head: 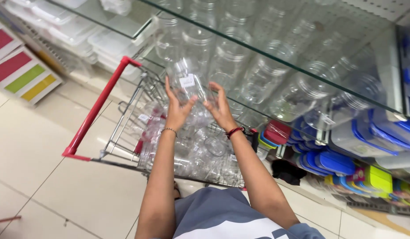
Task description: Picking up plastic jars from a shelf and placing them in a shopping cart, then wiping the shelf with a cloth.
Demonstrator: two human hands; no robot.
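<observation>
Both hands, left hand and right hand, fingers spread, press the sides of a clear plastic jar held above the red-handled shopping cart, just below the glass shelf edge

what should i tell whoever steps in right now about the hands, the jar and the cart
Left hand and right hand: both raised, palms facing, holding a clear plastic jar with a white label between them, above the cart.
Shopping cart, red handle: its basket already holds many clear jars.
Glass shelf beside it: rows of similar clear jars lie there.
Done: cart partly filled. Left: the held jar is not yet set down.
</observation>
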